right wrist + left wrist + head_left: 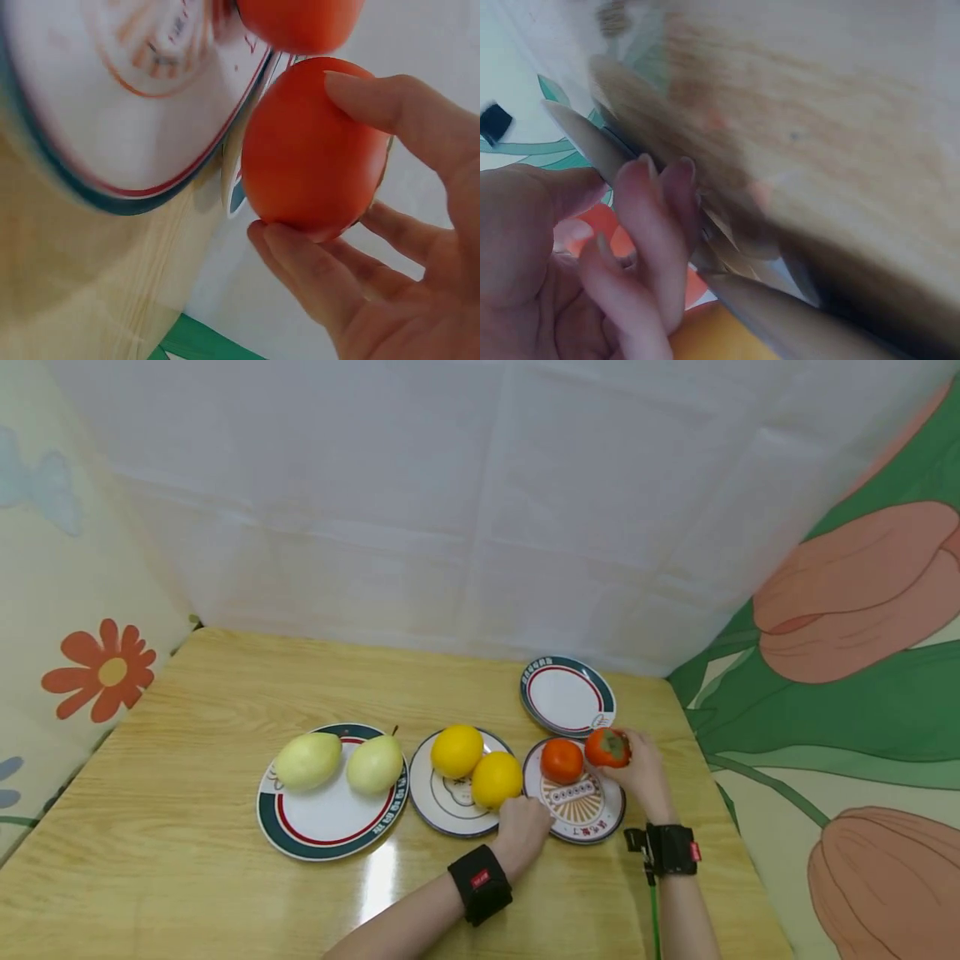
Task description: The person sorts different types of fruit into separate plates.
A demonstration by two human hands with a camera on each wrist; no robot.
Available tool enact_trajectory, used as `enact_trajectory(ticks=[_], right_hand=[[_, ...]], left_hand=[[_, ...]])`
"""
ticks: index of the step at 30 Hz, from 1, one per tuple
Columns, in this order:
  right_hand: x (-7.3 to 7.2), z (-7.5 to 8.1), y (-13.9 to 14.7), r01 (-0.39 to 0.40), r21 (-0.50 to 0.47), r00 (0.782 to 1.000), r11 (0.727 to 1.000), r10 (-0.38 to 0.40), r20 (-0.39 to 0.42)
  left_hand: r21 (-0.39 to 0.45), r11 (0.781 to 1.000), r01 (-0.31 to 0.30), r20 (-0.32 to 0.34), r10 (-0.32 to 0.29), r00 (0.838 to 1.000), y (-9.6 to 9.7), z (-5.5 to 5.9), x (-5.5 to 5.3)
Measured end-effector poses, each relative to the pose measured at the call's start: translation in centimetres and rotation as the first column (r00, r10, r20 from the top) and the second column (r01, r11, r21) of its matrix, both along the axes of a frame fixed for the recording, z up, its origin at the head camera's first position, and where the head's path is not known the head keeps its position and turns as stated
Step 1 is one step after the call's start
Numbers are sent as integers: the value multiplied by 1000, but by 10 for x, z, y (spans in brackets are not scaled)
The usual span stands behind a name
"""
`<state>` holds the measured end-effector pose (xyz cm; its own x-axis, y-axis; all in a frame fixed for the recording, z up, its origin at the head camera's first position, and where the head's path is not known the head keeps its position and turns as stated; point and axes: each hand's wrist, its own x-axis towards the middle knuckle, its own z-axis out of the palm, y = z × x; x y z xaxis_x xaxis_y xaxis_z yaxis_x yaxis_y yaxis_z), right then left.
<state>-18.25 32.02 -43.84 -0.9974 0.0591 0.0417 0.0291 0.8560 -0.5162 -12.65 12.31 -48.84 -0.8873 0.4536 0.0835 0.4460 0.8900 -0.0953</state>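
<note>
In the head view my right hand (645, 772) holds an orange-red persimmon (604, 747) with a green leafy cap, over the right rim of a small patterned plate (592, 822). In the right wrist view, thumb and fingertips grip this persimmon (311, 154) from its sides. A second persimmon (561, 762) sits on the same plate. My left hand (523, 833) is at that plate's lower left rim. Up close in the left wrist view, its thumb and fingers pinch the edge of the plate (585, 136).
Left of this plate, a blue-rimmed plate (447, 821) bears two yellow fruits (497, 780). Farther left, a large green-rimmed plate (318, 822) carries two pale pears (375, 765). Another green-rimmed plate (564, 697) lies behind the persimmons. A white sheet (390, 543) hangs behind the wooden table (210, 760).
</note>
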Motion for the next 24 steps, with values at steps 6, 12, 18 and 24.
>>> enact_trajectory(ticks=[6,12,18,24], right_hand=[[39,-11,-3,13,71,999,997,-11,-32],[55,-27,-13,24,60,996,998,-19,-82],[57,-33,-17,29,27,1000,999,-29,-1],[46,-24,-23,-8,3,998,1000,7,66]], left_hand=[[20,1000,5,-11,-4,1000,2,0,0],[30,1000,-2,-8,3,1000,1,-1,1],[21,1000,-11,15,11,1000,1,-1,2],[235,970,-53,100,31,995,-15,19,3]])
